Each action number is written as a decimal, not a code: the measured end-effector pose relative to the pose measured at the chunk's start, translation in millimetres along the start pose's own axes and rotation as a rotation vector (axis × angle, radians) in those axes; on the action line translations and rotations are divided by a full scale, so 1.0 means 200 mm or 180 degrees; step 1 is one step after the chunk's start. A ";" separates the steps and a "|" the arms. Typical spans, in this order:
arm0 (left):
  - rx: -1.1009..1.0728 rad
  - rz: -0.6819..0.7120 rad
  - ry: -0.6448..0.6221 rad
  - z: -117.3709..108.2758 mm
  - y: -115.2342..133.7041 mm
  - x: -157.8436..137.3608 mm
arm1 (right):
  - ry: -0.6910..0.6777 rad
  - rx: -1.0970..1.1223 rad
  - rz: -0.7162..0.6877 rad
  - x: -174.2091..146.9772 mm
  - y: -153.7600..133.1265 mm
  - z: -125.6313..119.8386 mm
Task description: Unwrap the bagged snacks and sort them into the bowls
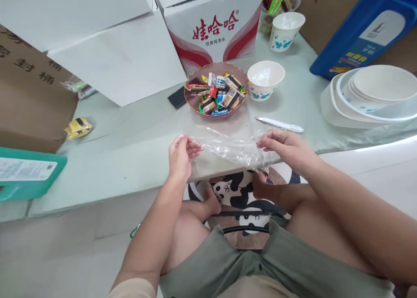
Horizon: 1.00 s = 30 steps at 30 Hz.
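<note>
A crumpled sheet of clear plastic film [228, 148] stretches between my two hands at the table's front edge. My left hand [183, 153] pinches its left end, thumb against fingers. At the other end, my right hand [283, 146] has its fingers closed on the film. Just beyond the film stands a pinkish clear bowl [195, 104] filled with wrapped sweets [218, 94]. A white utility knife [280, 124] lies on the table behind my right hand. Beside the bowl is a white paper cup [265, 81] with blue leaves and something clear inside.
White boxes [215, 28] stand at the back. A second paper cup [286, 31], a blue jug [361, 33] and stacked white tubs [335, 102] are at the right. On the left are a yellow packet [79, 127] and a green container [32, 170]. A dark flat object [177, 98] touches the bowl.
</note>
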<state>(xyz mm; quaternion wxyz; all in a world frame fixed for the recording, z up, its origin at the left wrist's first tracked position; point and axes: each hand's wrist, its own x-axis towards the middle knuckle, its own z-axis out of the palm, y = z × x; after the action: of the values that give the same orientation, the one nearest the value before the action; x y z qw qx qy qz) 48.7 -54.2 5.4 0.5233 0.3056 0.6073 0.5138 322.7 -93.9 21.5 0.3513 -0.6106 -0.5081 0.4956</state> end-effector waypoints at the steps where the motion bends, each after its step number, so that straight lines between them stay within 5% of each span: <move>1: 0.0013 0.0003 0.0007 -0.01 0.01 0.00 | 0.0004 -0.0005 -0.0054 0.00 0.00 0.01; 9: 0.0643 -0.0070 0.0059 -0.23 0.06 0.01 | -0.0060 -0.0032 -0.0012 -0.05 0.04 0.06; 17: 0.1844 0.0028 0.0184 -0.38 -0.01 0.09 | -0.0468 -0.1310 0.0067 -0.05 0.03 0.19; 25: 0.3364 0.0833 0.0355 -0.35 0.01 0.15 | 0.0065 -0.2321 -0.0293 -0.02 0.10 0.19; 30: 0.3897 0.0825 0.0554 -0.33 0.02 0.19 | 0.0337 -0.2684 -0.0160 -0.01 0.14 0.13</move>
<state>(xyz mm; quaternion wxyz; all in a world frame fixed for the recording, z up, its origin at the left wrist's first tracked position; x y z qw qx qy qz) -24.2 -39.3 -8.1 0.1358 0.5779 0.7896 0.1553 305.4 -104.5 -11.8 0.1084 -0.7129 -0.6623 0.2036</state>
